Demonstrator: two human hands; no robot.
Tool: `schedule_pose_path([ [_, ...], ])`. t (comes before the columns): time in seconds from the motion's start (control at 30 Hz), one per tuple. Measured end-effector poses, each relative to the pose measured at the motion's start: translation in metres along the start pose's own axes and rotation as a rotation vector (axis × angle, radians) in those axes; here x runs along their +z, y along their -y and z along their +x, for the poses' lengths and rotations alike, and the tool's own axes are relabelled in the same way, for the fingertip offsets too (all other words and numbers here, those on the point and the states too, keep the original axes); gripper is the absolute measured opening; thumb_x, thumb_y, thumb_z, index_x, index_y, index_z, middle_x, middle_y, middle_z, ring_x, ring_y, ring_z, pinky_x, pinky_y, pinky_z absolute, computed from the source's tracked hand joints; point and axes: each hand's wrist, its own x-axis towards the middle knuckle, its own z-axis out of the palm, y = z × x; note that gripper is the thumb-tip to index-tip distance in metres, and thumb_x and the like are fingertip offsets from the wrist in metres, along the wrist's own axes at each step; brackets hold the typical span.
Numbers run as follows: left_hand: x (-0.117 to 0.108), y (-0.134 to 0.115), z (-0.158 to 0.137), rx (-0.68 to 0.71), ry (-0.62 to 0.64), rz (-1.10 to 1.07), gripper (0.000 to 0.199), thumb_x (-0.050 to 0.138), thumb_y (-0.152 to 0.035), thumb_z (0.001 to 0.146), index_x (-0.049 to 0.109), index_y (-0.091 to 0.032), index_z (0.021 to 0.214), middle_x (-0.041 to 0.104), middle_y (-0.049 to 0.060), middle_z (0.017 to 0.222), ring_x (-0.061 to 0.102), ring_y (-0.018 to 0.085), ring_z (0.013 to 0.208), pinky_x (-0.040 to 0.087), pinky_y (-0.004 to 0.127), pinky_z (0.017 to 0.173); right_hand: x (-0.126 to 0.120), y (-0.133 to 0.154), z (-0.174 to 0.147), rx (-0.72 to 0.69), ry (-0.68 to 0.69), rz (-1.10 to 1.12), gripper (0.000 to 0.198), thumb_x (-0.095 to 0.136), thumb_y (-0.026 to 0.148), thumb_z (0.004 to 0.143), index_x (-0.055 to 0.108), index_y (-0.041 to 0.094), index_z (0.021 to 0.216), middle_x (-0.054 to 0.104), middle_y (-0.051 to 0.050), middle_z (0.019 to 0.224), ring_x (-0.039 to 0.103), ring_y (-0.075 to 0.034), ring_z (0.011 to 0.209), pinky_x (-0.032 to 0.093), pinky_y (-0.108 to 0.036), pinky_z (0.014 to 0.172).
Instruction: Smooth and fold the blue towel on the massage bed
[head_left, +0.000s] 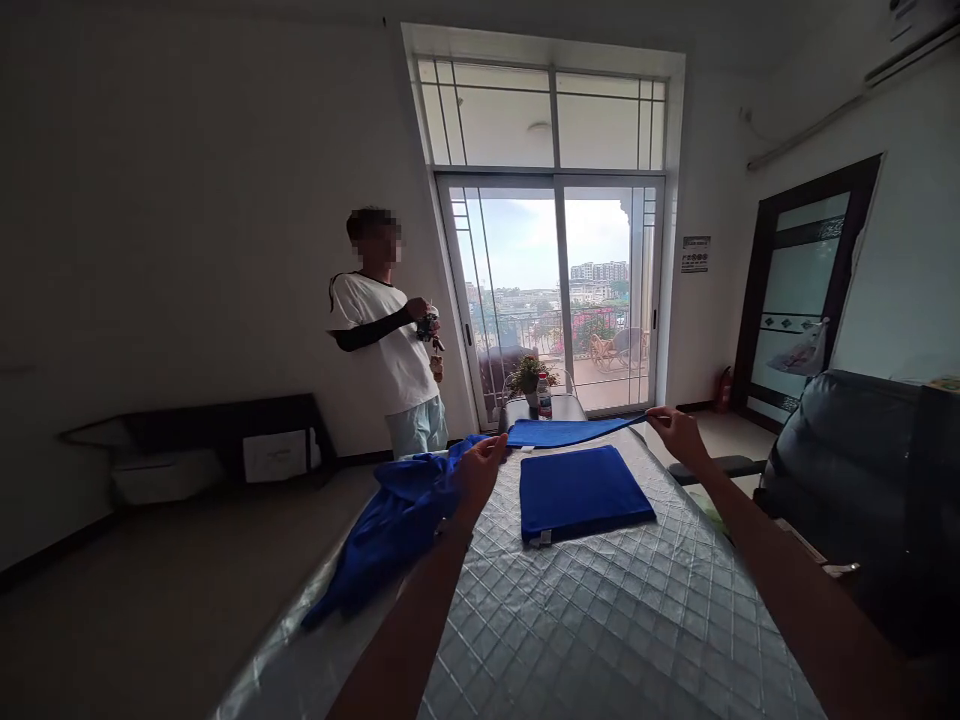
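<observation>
A blue cloth (570,432) is stretched between my two hands above the far part of the quilted silver table cover (570,620). My left hand (480,472) pinches its left end, and my right hand (677,432) pinches the right corner. Just nearer to me lies a blue folded cloth (585,492), flat, with a small white tag at its front left corner. Beside my left forearm, a crumpled heap of blue cloth (397,520) spreads over the left edge of the cover.
Past the far end stand a bottle with a red cap (544,398) and a potted plant (527,378). A person in a white shirt (394,340) stands at the far left. A black leather chair (847,480) is at the right, and a sliding glass door (559,290) is behind.
</observation>
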Motion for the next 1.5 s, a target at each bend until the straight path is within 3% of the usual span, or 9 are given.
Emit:
schedule_pose_path([
  [0.2,0.065,0.103,-0.064,-0.242,0.051,0.074,0.025,0.067,-0.043,0.08,0.069,-0.019,0.073,0.078,0.008,0.067,0.078,0.028,0.069,0.057,0.035,0.062,0.093,-0.083,-0.079,0.105,0.117,-0.041,0.027,0.051,0.032,0.09,0.076,0.022,0.092,0.08,-0.007,0.09,0.076,-0.024,0.085,0.057,-0.035,0.082],
  [0.4,0.078,0.154,-0.087,-0.249,0.034,0.152,0.024,0.057,-0.042,0.083,0.071,-0.023,0.088,0.081,0.006,0.081,0.078,0.027,0.08,0.056,0.034,0.072,0.139,-0.142,-0.122,0.12,0.13,-0.083,0.034,0.043,0.03,0.089,0.074,0.025,0.103,0.077,-0.009,0.11,0.071,-0.027,0.104,0.055,-0.044,0.096],
  [0.63,0.083,0.16,-0.088,-0.17,0.089,0.318,0.019,0.053,-0.032,0.087,0.071,-0.025,0.088,0.077,0.002,0.073,0.074,0.022,0.075,0.05,0.03,0.072,0.144,-0.167,-0.123,0.091,0.183,-0.165,0.032,0.043,0.028,0.089,0.07,0.024,0.106,0.074,-0.009,0.116,0.069,-0.025,0.109,0.052,-0.039,0.099],
  [0.73,0.083,0.159,-0.09,-0.101,0.087,0.405,0.015,0.056,-0.029,0.086,0.071,-0.025,0.084,0.074,0.004,0.075,0.072,0.025,0.084,0.051,0.034,0.08,0.142,-0.168,-0.124,0.085,0.196,-0.226,0.029,0.045,0.026,0.089,0.07,0.024,0.104,0.074,-0.009,0.11,0.069,-0.026,0.107,0.052,-0.04,0.099],
  [0.93,0.087,0.157,-0.091,0.112,0.087,0.494,0.029,0.054,-0.027,0.091,0.072,-0.026,0.114,0.068,0.01,0.125,0.06,0.027,0.123,0.045,0.045,0.11,0.154,-0.149,-0.124,-0.002,0.215,-0.297,0.041,0.048,0.026,0.089,0.067,0.025,0.126,0.062,-0.01,0.141,0.053,-0.029,0.134,0.041,-0.045,0.114],
  [1.1,0.098,0.164,-0.097,0.392,0.356,0.599,0.047,0.046,-0.035,0.1,0.053,-0.03,0.146,0.047,0.005,0.159,0.033,0.027,0.152,0.033,0.051,0.122,0.173,-0.129,-0.131,-0.14,0.429,-0.313,0.054,0.044,0.042,0.098,0.048,0.032,0.15,0.039,-0.002,0.163,0.031,-0.025,0.151,0.027,-0.048,0.124],
  [1.23,0.098,0.164,-0.1,0.327,0.545,0.652,0.05,0.041,-0.037,0.103,0.047,-0.027,0.151,0.042,0.01,0.162,0.034,0.027,0.151,0.031,0.053,0.123,0.173,-0.128,-0.134,-0.087,0.549,-0.329,0.057,0.033,0.055,0.101,0.04,0.036,0.154,0.032,0.0,0.166,0.024,-0.023,0.154,0.021,-0.049,0.125],
  [1.37,0.094,0.155,-0.097,0.272,0.573,0.594,0.05,0.046,-0.041,0.101,0.052,-0.025,0.148,0.043,0.012,0.161,0.035,0.028,0.15,0.032,0.051,0.123,0.169,-0.129,-0.133,-0.064,0.566,-0.328,0.058,0.029,0.058,0.102,0.039,0.037,0.155,0.032,0.001,0.166,0.022,-0.022,0.154,0.019,-0.048,0.126],
  [1.5,0.079,0.15,-0.084,0.192,0.522,0.51,0.041,0.052,-0.046,0.097,0.069,-0.03,0.131,0.061,0.005,0.147,0.054,0.025,0.139,0.045,0.038,0.114,0.17,-0.127,-0.132,-0.075,0.554,-0.313,0.058,0.029,0.059,0.102,0.04,0.038,0.154,0.033,0.003,0.165,0.022,-0.022,0.154,0.018,-0.05,0.127],
])
